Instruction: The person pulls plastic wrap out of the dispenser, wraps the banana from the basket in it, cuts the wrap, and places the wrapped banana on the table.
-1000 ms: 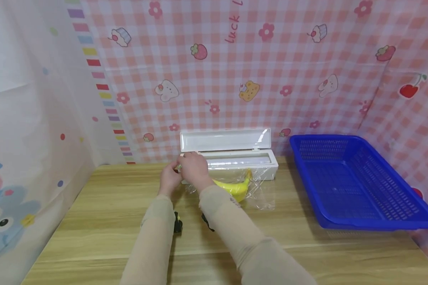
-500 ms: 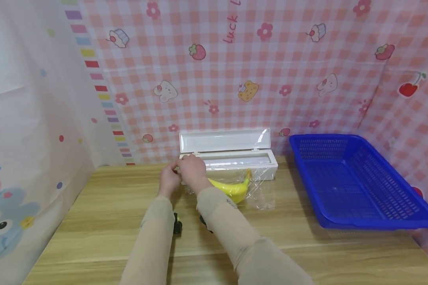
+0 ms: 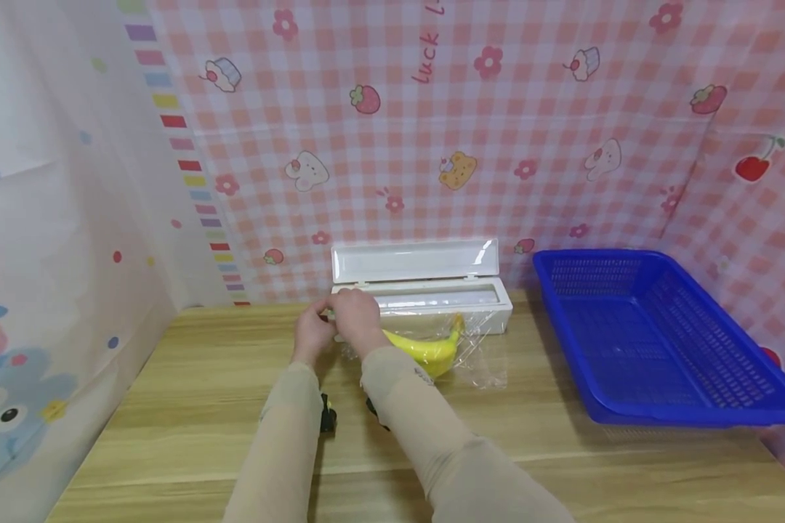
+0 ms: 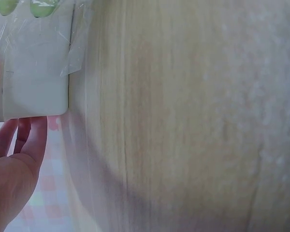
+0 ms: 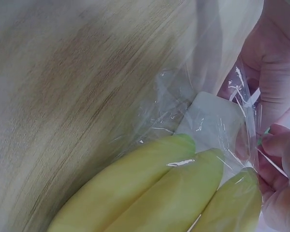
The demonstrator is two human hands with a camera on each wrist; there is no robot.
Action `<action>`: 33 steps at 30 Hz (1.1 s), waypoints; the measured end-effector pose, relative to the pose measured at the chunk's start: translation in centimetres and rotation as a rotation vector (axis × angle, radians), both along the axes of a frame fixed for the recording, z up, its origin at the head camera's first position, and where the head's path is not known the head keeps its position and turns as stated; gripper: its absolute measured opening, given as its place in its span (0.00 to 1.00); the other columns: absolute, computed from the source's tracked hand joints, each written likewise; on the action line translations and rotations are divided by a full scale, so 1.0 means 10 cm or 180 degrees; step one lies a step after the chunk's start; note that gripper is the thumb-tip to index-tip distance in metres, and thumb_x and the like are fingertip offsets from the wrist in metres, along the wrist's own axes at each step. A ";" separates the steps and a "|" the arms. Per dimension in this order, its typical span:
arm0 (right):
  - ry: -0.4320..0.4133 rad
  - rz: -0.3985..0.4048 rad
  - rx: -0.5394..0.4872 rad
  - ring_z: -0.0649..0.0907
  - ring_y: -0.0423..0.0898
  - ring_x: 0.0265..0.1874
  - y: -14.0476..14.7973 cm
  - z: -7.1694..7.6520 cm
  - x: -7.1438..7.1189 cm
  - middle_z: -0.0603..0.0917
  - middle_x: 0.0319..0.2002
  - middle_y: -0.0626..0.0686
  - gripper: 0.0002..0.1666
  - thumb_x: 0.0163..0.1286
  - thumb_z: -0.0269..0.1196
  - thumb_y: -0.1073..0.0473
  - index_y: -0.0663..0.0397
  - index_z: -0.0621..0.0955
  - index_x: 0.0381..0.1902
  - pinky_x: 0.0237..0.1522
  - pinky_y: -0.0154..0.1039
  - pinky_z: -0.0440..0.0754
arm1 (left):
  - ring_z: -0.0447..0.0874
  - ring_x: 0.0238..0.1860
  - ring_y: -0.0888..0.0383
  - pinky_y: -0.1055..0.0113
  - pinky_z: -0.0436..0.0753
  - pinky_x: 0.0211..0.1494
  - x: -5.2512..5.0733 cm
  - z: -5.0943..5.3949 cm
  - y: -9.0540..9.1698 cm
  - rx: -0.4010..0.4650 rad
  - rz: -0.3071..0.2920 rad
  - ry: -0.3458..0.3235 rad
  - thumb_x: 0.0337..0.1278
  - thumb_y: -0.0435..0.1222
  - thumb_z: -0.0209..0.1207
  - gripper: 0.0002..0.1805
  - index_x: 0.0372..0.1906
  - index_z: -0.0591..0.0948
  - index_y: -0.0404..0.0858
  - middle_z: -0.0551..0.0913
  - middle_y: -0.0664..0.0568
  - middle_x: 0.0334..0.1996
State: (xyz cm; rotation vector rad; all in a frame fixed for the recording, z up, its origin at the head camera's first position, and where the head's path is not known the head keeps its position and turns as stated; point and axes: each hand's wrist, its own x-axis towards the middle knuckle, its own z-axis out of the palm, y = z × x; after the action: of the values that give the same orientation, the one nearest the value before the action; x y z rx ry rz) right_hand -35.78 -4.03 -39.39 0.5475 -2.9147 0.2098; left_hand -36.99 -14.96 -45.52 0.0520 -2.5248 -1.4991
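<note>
A white cling film dispenser (image 3: 445, 321) stands at the table's back with its lid up and a roll inside. Clear film (image 5: 162, 113) comes from it and lies over a bunch of yellow bananas (image 3: 432, 354) in front. My left hand (image 3: 312, 335) holds the dispenser's left end; in the left wrist view its fingers (image 4: 35, 140) lie against the end face. Close beside it, my right hand (image 3: 358, 319) pinches a small green slider (image 5: 264, 134) at the dispenser's left front edge, partly hidden by fingers and film.
A blue plastic basket (image 3: 628, 341) stands on the right of the wooden table (image 3: 190, 428). Checked cloth (image 3: 392, 131) hangs close behind the dispenser. Dark wrist camera mounts (image 3: 328, 415) sit under the forearms.
My right hand has shifted slightly down and toward me at the dispenser's left end, showing the left lid hinge. The left hand, bananas and film stay nearly still.
</note>
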 end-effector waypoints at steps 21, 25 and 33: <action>-0.0147 -0.0106 -0.0104 0.83 0.45 0.46 0.04 -0.04 -0.04 0.85 0.47 0.46 0.14 0.72 0.60 0.58 0.40 0.85 0.51 0.41 0.40 0.85 | 0.80 0.35 0.52 0.71 0.78 0.33 0.00 -0.02 -0.01 0.0065 -0.0031 0.0005 0.45 0.29 0.66 0.30 0.61 0.79 0.32 0.86 0.37 0.40; -0.0149 -0.0111 -0.0098 0.83 0.45 0.45 0.04 -0.04 -0.04 0.85 0.47 0.46 0.13 0.72 0.60 0.58 0.40 0.85 0.51 0.40 0.40 0.85 | 0.79 0.33 0.55 0.72 0.78 0.32 0.00 -0.03 0.00 0.0093 -0.0027 0.0000 0.45 0.30 0.66 0.30 0.60 0.80 0.33 0.86 0.38 0.38; -0.0184 -0.0115 -0.0130 0.83 0.44 0.45 0.06 -0.05 -0.07 0.86 0.47 0.45 0.14 0.70 0.62 0.58 0.40 0.85 0.51 0.39 0.39 0.85 | 0.79 0.31 0.55 0.71 0.78 0.33 -0.01 -0.03 0.00 0.0052 -0.0037 0.0043 0.45 0.31 0.69 0.28 0.58 0.82 0.34 0.86 0.39 0.36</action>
State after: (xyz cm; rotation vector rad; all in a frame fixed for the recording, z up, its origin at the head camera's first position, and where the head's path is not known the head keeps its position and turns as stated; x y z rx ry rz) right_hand -36.53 -3.46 -39.93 0.4899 -2.9662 0.2845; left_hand -37.10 -14.97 -45.82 0.0296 -2.5068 -1.5196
